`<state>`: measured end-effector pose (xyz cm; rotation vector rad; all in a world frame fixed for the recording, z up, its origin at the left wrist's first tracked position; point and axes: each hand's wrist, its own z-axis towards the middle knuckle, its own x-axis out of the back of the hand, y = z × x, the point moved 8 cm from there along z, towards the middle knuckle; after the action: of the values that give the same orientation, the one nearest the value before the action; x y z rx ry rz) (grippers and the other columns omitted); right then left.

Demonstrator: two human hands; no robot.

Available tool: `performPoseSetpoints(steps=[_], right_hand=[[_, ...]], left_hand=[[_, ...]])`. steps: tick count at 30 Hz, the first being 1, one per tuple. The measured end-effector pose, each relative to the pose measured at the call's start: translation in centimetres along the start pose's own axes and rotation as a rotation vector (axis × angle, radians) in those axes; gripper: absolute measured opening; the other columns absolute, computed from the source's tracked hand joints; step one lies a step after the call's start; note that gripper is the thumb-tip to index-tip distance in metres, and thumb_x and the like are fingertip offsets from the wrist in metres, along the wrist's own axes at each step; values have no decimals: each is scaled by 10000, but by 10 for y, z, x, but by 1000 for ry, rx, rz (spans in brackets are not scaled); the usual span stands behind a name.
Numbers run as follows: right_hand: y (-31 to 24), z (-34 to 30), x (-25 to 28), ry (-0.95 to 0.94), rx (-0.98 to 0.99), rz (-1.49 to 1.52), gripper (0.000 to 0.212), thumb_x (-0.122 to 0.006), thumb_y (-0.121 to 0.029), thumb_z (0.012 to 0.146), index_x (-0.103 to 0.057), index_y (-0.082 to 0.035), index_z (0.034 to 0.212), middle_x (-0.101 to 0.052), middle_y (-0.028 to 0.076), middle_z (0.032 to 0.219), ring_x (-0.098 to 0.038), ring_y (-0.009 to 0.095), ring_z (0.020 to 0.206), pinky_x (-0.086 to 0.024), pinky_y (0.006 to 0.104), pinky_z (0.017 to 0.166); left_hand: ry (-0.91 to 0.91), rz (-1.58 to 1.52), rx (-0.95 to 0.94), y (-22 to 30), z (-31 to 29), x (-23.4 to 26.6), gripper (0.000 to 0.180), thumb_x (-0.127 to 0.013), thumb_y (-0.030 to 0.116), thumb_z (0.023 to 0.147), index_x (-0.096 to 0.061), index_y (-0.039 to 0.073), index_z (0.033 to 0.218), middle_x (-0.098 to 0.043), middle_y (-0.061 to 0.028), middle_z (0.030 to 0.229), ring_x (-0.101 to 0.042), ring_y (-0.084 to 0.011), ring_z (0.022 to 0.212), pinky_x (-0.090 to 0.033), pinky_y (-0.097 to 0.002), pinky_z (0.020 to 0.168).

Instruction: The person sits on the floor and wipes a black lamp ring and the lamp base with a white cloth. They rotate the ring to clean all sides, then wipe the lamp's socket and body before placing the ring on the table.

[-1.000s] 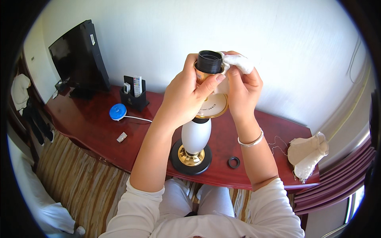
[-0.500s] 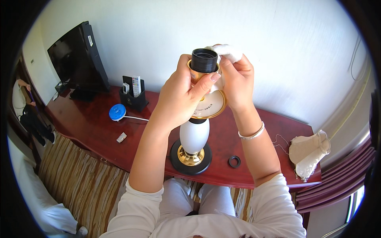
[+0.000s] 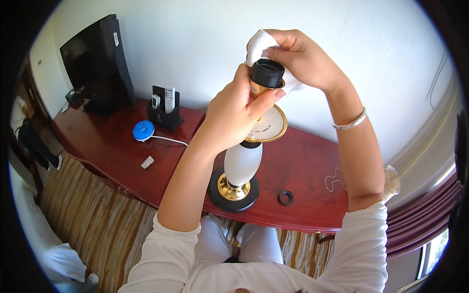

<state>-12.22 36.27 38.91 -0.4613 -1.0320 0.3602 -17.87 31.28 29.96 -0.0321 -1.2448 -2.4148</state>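
Note:
A table lamp (image 3: 240,163) without its shade stands on the desk, with a white oval body, gold collar and round black foot. My left hand (image 3: 227,115) is wrapped round its neck, just under the black threaded socket (image 3: 267,73) at the top. Below that hand sits a pale disc (image 3: 270,126) with a gold rim. My right hand (image 3: 303,57) pinches a white cloth (image 3: 260,45) at the far side of the socket, and part of the cloth hangs behind it. A black ring (image 3: 286,198) lies on the desk to the right of the foot.
The dark red desk (image 3: 312,171) also carries a television (image 3: 95,63), a black holder (image 3: 166,115) with remotes, a blue round device (image 3: 143,131) with a white cable, and a small white packet (image 3: 147,162). A cream lampshade (image 3: 392,183) is mostly behind my right arm. Another person (image 3: 36,139) stands far left.
My right hand has risen and swung over the socket's far side with the cloth, its elbow moving outward over the lampshade. The lamp's top leans slightly more right, with my left hand still round it.

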Motion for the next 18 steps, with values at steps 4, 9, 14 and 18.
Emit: performPoseSetpoints(steps=[4, 9, 14, 18], right_hand=[[-14, 7, -1, -103, 71, -147, 134, -463, -23, 876, -596, -14, 886, -603, 10, 754, -533, 87, 687, -452, 261, 686], [-27, 7, -3, -138, 149, -195, 141, -461, 30, 842, -593, -14, 860, -590, 26, 773, -532, 123, 729, -444, 274, 722], [-35, 2, -6, -151, 259, -223, 160, -456, 81, 813, -587, 2, 861, -589, 41, 831, -531, 154, 758, -445, 290, 745], [-32, 4, -3, -135, 185, -318, 142, -473, 46, 831, -599, 3, 882, -606, 59, 800, -549, 155, 744, -450, 286, 746]], left_hand=[[-15, 7, -18, 1, 0, 0, 300, -566, 238, 915, -450, 32, 1099, -550, -29, 871, -543, -97, 749, -456, -262, 715], [-10, -20, -71, 1, 3, 1, 314, -570, 251, 912, -453, 33, 1106, -552, -31, 876, -542, -101, 750, -457, -268, 718], [-4, 45, -70, 1, 3, 3, 396, -585, 305, 894, -448, 18, 1130, -583, -60, 879, -576, -148, 769, -470, -290, 724], [8, 31, -64, 0, 3, 3, 411, -586, 320, 892, -446, 12, 1125, -586, -67, 873, -582, -149, 765, -472, -287, 714]])
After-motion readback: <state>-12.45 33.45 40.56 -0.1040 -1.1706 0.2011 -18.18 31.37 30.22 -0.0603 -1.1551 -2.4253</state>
